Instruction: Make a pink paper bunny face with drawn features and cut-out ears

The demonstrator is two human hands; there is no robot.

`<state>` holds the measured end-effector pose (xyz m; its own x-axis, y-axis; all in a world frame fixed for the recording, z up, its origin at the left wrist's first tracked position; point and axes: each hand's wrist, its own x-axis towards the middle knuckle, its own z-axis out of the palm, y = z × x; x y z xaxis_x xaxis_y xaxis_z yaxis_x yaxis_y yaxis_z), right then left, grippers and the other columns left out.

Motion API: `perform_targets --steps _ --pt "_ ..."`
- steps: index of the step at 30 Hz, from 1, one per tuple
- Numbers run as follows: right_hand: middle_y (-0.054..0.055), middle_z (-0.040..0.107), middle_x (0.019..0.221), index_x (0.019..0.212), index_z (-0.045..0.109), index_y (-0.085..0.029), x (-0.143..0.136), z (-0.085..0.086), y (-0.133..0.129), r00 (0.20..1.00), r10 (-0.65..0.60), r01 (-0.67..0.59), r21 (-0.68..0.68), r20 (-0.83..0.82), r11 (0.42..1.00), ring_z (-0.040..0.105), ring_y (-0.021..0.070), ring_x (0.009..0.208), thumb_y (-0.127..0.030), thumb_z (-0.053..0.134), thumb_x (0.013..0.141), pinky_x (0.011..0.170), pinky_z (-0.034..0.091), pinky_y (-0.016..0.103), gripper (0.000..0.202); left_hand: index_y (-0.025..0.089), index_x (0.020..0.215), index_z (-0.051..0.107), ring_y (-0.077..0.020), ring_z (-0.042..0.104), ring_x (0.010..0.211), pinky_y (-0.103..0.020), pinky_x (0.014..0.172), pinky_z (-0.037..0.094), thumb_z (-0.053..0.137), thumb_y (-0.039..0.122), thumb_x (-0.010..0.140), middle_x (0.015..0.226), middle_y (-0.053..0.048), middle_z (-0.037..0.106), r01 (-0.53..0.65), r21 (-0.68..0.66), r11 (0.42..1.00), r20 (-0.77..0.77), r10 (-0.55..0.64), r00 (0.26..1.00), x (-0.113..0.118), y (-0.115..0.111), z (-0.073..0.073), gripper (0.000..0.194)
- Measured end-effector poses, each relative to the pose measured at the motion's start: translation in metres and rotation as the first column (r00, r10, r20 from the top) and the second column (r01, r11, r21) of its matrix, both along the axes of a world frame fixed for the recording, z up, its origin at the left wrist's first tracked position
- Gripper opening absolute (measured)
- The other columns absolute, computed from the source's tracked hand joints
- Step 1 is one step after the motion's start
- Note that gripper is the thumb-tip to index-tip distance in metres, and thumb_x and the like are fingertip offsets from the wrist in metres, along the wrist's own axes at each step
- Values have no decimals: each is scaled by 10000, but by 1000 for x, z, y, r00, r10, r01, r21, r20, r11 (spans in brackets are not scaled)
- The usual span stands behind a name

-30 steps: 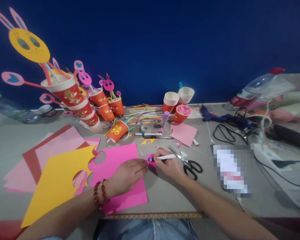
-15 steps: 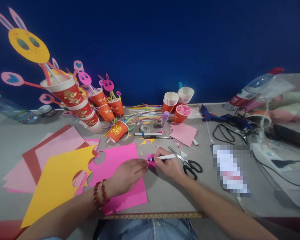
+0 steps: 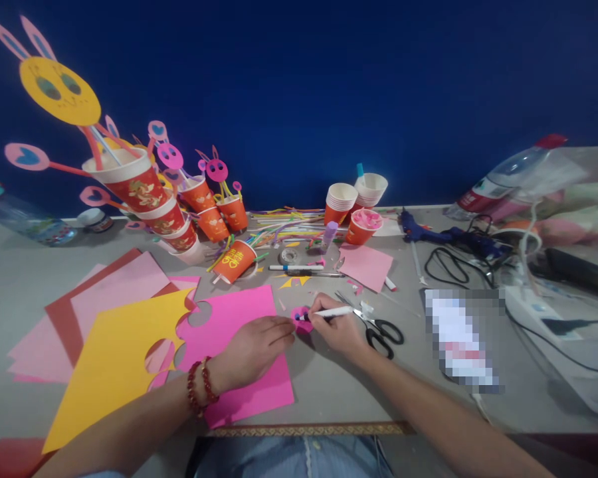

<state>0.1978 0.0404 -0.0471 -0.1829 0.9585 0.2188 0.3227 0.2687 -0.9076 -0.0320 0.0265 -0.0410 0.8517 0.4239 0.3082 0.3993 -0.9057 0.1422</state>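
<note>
My right hand (image 3: 336, 330) is closed round a white marker (image 3: 333, 312), whose dark tip rests on a small round magenta piece (image 3: 301, 320) with blue marks on it. Flat and palm down, my left hand (image 3: 254, 348) lies over a magenta sheet (image 3: 229, 332), its fingertips at the left edge of the small piece. Its fingers lie close side by side, and beneath them nothing can be made out. Black-handled scissors (image 3: 379, 328) lie half open just right of my right hand. A yellow sheet (image 3: 104, 352) with round cut-outs overlaps the magenta sheet.
Stacked cups (image 3: 152, 192) with paper rabbit figures stand at the back left. A tipped orange cup (image 3: 235, 261), a tape roll (image 3: 289, 256), pens, and a purple glue stick (image 3: 329, 236) lie or stand behind my hands. A glue gun (image 3: 423, 229), cables and a power strip (image 3: 543, 318) occupy the right.
The marker has shifted very slightly, its rear end a little to the right. My left hand has not visibly moved.
</note>
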Motion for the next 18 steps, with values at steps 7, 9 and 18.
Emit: perform_targets --steps 7,9,18 --pt "-42 485 617 657 502 -224 0 -1 1 1000 9 -9 6 11 1000 450 137 581 -149 536 806 565 346 269 171 101 1216 616 -244 610 1213 -404 1042 531 409 58 913 1277 -138 675 -3 -9 1000 3 3 1000 0 0 -1 369" --pt "-39 499 622 658 508 -224 0 -1 0 1000 11 -11 1 12 1000 461 140 587 -147 542 803 568 353 269 168 107 1224 612 -240 609 1215 -407 1038 534 402 54 912 1280 -138 673 0 -8 1000 0 0 1000 0 0 -2 380" --pt "-36 501 629 666 509 -229 1 -3 0 1000 17 -17 -8 9 1000 459 143 585 -135 538 800 570 356 273 166 112 1223 609 -238 610 1218 -404 1037 533 410 46 907 1281 -138 674 -5 -19 1000 -1 5 1000 0 0 0 379"
